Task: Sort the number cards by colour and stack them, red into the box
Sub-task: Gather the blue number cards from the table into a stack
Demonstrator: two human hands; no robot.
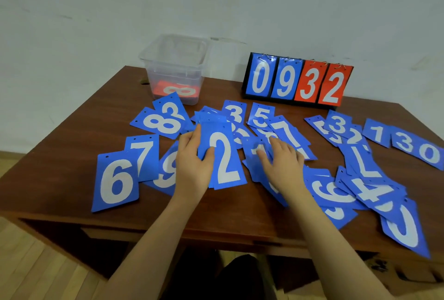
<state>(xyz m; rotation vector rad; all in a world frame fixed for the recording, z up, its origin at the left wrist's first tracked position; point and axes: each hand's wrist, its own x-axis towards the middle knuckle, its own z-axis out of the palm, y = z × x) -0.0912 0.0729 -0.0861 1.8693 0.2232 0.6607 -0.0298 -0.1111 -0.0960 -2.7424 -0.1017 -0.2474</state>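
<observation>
So the red half looks pretty much done: the red cards (176, 90) are already sitting in a pile at the bottom of the clear box (153, 59) up at 11 o'clock on the table (72, 174), with an 8 on top, and I can't spot a single loose red one anywhere else. What's left is all the blue, and there's a lot of it, scattered from the 6 card (115, 179) at 9 o'clock right round to the heap at 4 o'clock. The left hand (192, 157) is holding a small blue stack (222, 155) with a 2 on top, thumb curled over the face, fingers wrapped behind the left edge, so stacking has started but only just. The right hand (281, 162) is at 3 o'clock of that stack, just beside it, fingers mostly straight and pressing down on a blue card (255, 153) in the middle pile; it's a bit blurry, so I can't tell if it's actually pinching it yet. The scoreboard flip stand (298, 80) at 1 o'clock shows 0932 and it sits well apart from both hands.
</observation>
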